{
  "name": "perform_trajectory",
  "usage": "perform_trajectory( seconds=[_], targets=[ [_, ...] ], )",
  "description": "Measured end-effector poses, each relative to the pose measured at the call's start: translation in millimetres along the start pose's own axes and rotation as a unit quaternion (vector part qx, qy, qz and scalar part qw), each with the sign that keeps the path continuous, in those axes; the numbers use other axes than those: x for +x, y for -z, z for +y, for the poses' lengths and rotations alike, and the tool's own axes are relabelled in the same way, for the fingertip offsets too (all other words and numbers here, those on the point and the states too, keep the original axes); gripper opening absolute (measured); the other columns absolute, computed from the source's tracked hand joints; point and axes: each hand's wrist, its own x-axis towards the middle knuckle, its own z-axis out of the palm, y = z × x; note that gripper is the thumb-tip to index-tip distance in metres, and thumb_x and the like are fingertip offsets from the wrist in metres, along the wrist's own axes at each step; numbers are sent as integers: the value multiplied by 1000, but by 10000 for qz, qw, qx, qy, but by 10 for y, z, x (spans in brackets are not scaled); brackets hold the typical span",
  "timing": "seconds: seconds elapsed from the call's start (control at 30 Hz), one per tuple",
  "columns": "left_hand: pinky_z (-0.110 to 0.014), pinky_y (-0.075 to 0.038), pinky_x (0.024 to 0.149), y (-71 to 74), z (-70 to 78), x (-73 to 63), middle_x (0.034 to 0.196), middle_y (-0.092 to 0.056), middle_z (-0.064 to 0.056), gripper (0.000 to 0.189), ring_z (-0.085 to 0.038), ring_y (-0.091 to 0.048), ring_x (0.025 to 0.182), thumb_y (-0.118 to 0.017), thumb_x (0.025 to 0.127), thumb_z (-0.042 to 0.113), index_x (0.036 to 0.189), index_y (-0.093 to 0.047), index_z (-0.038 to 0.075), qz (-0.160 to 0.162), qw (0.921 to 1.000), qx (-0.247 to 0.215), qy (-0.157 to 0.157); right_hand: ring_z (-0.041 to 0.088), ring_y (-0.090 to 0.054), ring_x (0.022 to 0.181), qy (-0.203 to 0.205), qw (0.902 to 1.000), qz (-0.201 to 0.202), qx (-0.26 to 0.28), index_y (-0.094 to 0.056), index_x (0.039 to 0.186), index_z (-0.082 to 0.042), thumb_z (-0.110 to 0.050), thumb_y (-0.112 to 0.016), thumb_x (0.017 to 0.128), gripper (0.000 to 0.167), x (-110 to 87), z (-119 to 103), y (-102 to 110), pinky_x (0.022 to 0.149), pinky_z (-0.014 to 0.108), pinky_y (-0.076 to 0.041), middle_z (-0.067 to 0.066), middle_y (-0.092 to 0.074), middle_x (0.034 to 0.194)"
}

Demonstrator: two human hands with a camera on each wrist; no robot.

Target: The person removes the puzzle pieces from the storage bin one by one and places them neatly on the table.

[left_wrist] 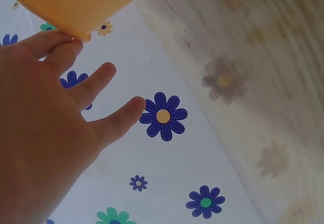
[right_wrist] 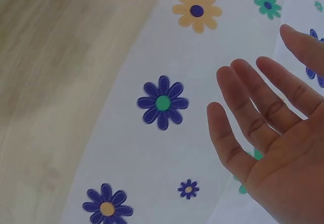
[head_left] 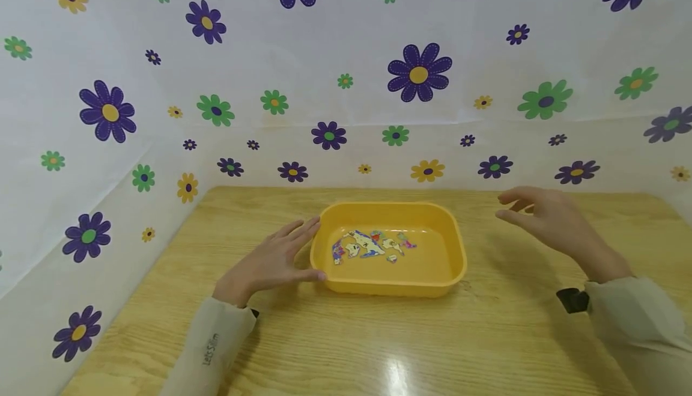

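Yellow tray point(head_left: 427, 258) judged light, stiff, slick; best gripped by both ends. Left fingers point(left_wrist: 119, 123) spread, laid against it, nothing clasped; right fingers point(right_wrist: 266, 100) loosely bent, empty.

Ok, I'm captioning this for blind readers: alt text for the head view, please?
A yellow tray holding small colourful flat pieces sits on a wood-grain table. The person's left hand touches its left end; the right hand is apart from it, on the right. Behind is a white flowered backdrop.
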Motion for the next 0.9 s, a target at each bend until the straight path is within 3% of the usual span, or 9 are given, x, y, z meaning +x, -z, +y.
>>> perform_trajectory(
  seconds=[0.27, 0.63, 0.9],
  targets=[
    [-66, -23, 116, -46, -21, 15, 167, -20, -10, 99, -44, -26, 148, -72, 88, 58, 160, -28, 5, 53, 9998, -181, -91, 29, -68, 87, 250, 9994, -209, 78, -72, 110, 4, -12, -71, 95, 22, 204, -247, -65, 77, 48, -58, 17, -73, 102],
    [-64, -23, 116, -62, -66, -21, 168, -19, -10, 101, -42, -25, 149, -72, 88, 57, 161, -25, 5, 42, 9992, -394, -40, 24, -65, 83, 673, 9961, -485, 316, -73, 110, 5, -9, -74, 93, 22, 475, -577, -212, 71, 37, -57, 11, -74, 96],
    [-64, -24, 116, -68, -55, -2, 168, -19, -9, 102, -41, -27, 149, -72, 88, 59, 161, -25, 7, 48, 9988, -473, -123, 23, -64, 82, 546, 9954, -695, 381, -73, 109, 5, -6, -75, 91, 20, 531, -691, -330, 73, 38, -57, 9, -74, 94]
  ],
)
